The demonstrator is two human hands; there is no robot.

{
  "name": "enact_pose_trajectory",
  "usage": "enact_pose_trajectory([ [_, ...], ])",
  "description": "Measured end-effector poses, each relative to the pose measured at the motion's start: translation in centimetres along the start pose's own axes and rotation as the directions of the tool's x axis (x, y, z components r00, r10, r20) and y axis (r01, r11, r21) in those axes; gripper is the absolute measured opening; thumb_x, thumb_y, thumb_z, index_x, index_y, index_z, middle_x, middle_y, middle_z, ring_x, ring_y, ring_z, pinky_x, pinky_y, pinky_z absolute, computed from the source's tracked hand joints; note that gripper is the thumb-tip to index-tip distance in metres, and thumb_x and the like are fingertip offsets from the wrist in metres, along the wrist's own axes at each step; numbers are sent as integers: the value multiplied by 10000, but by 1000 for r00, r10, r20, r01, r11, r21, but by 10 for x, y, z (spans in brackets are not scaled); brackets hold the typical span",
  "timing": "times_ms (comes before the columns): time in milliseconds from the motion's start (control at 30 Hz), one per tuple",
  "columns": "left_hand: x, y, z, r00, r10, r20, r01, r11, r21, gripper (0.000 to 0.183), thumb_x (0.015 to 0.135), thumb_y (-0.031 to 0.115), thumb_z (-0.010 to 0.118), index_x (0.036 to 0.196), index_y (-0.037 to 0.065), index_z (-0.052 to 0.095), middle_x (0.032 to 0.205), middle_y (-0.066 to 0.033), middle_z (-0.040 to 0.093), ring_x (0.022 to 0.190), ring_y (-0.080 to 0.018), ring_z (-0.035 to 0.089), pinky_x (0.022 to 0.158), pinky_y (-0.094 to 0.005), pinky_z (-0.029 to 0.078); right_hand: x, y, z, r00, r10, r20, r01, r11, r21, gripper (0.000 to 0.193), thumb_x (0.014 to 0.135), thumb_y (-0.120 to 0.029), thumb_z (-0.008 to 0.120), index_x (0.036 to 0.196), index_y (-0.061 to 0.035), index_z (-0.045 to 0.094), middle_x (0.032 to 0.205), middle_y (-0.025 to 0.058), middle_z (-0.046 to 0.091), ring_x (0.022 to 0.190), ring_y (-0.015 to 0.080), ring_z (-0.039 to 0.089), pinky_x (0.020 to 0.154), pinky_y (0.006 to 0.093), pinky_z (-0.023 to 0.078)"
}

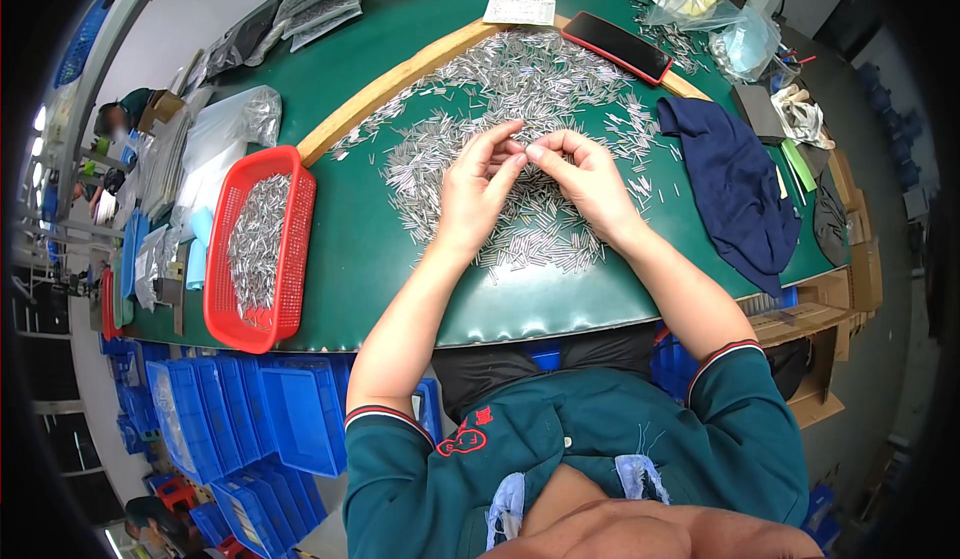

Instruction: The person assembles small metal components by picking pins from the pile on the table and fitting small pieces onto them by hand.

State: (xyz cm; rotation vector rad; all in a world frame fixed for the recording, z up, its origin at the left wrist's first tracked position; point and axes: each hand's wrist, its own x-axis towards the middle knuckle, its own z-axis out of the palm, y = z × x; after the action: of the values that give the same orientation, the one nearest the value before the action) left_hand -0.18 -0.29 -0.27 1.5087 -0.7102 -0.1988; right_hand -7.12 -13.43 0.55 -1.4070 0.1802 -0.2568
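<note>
Left hand (480,179) and right hand (585,174) are hovering over a loose heap of small metal pins (527,204), which is spreading across the green table (345,234) from 12 to 6 o'clock beneath them. Thumbs and forefingers are sitting close together, tips nearly meeting; I cannot tell whether they are clamping a pin (too small to make out). Dial centred on the hands: red basket (292,259), holding more pins, is standing between 8 and 9; wooden strip (400,81) is edging the heap at 10; dark phone (618,47) is lying past 1, navy cloth (730,194) at 3.
</note>
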Motion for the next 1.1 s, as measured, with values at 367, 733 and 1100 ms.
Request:
enact_pose_trajectory([
  [367,-2,11,1,958,276,75,-278,843,459,424,759,0,594,1163,70,485,899,-67,578,801,-116,579,706,-238,478,0,4,-3,992,-123,33,126,985,-118,233,861,-222,529,838,1,594,781,0,571,749,34,484,688,188,392],
  [733,-2,20,-39,968,6,252,-229,437,870,469,638,351,694,990,59,590,996,-87,501,1036,-237,429,969,-520,189,8,-4,-15,862,391,323,-501,559,661,177,875,-241,495,883,-65,485,660,-55,381,499,1,324,357,127,229],
  [1100,1,1,-23,957,107,271,-288,475,832,100,734,159,602,823,133,640,848,-3,542,922,-181,497,961,-492,234,9,-5,-11,858,396,328,-501,504,703,164,850,-231,511,855,-68,501,678,-35,415,543,26,393,377,143,289],
])
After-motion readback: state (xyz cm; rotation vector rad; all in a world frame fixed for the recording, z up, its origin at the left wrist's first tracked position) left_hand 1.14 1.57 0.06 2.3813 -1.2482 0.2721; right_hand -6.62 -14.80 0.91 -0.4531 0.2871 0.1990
